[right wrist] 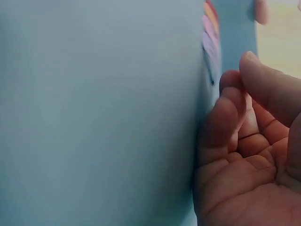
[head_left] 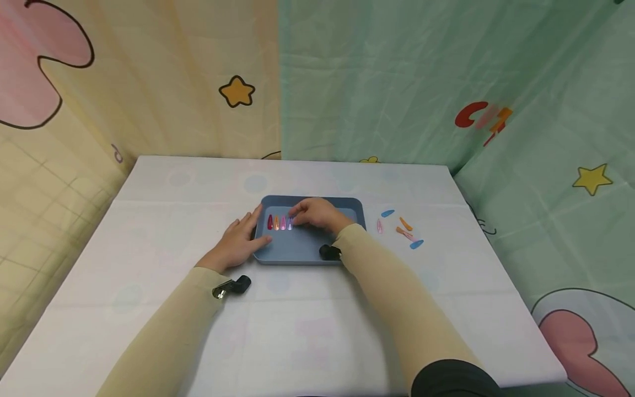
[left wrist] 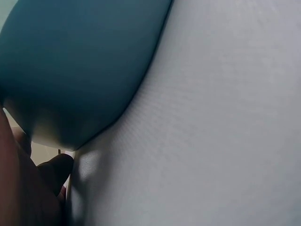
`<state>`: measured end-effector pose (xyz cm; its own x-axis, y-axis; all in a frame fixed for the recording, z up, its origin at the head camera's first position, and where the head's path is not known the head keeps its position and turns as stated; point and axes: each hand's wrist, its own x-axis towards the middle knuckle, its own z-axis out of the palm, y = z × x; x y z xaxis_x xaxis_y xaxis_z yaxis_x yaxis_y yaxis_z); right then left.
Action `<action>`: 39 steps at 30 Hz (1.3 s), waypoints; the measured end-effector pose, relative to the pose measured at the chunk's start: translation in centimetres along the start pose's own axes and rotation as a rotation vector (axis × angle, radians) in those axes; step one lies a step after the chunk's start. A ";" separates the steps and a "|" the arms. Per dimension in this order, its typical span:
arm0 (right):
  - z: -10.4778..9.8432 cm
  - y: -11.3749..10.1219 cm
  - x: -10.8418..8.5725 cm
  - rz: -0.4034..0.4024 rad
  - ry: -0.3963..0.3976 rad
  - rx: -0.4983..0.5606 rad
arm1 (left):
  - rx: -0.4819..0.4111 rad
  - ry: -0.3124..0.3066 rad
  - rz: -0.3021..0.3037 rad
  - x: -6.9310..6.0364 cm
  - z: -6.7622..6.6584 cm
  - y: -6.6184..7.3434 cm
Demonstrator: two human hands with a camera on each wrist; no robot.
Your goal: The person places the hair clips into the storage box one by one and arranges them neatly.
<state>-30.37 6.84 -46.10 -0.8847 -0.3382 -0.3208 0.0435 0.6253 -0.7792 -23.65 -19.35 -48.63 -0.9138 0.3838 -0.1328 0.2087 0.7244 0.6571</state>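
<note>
On the tray [head_left: 297,251], colourful clips [head_left: 283,223]

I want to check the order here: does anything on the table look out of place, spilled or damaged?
I see no spill or damage. Only the loose hair clips right of the tray look untidy: they lie at mixed angles, unlike the neat row of clips inside it.
</note>
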 end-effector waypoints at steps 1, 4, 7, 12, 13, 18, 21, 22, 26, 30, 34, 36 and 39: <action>-0.2 0.1 -0.1 -0.003 -0.005 0.017 | 0.002 0.000 -0.002 0.0 0.0 0.0; -0.9 0.1 -0.5 -0.013 -0.018 0.066 | 0.007 -0.001 -0.002 0.0 0.1 0.0; -1.8 -0.2 -1.1 -0.023 -0.020 0.099 | 0.006 0.000 -0.002 0.0 0.1 -0.1; -3.8 -0.9 -2.4 -0.052 -0.004 0.134 | 0.001 0.005 0.005 0.0 0.1 -0.1; -4.2 -0.9 -2.7 -0.055 -0.002 0.141 | 0.003 0.006 0.009 0.0 0.1 -0.1; -6.7 -0.9 -4.6 -0.066 0.009 0.196 | 0.010 0.005 0.020 0.1 0.1 -0.2; -8.2 -0.6 -5.6 -0.073 0.030 0.204 | 0.009 0.004 0.014 0.2 0.1 -0.2; -8.7 -0.4 -5.9 -0.069 0.041 0.204 | 0.010 0.004 0.016 0.1 0.1 -0.2; -10.4 0.6 -6.9 -0.055 0.076 0.190 | 0.006 0.009 0.018 0.1 0.1 -0.2; -11.9 1.7 -7.8 -0.034 0.098 0.172 | 0.006 0.012 0.023 0.1 0.1 -0.2; -13.2 3.1 -8.6 -0.001 0.101 0.155 | 0.011 0.009 0.020 0.2 0.2 -0.3; -13.8 3.8 -8.8 0.018 0.105 0.152 | 0.013 0.007 0.021 0.2 0.2 -0.3; -14.4 4.8 -9.2 0.042 0.114 0.135 | 0.008 0.009 0.022 0.1 0.1 -0.3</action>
<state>-28.66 23.03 -39.13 -0.9272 -0.2273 -0.2977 0.1368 0.5345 -0.8340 -23.79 -19.42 -48.92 -0.9119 0.3950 -0.1117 0.2321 0.7204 0.6535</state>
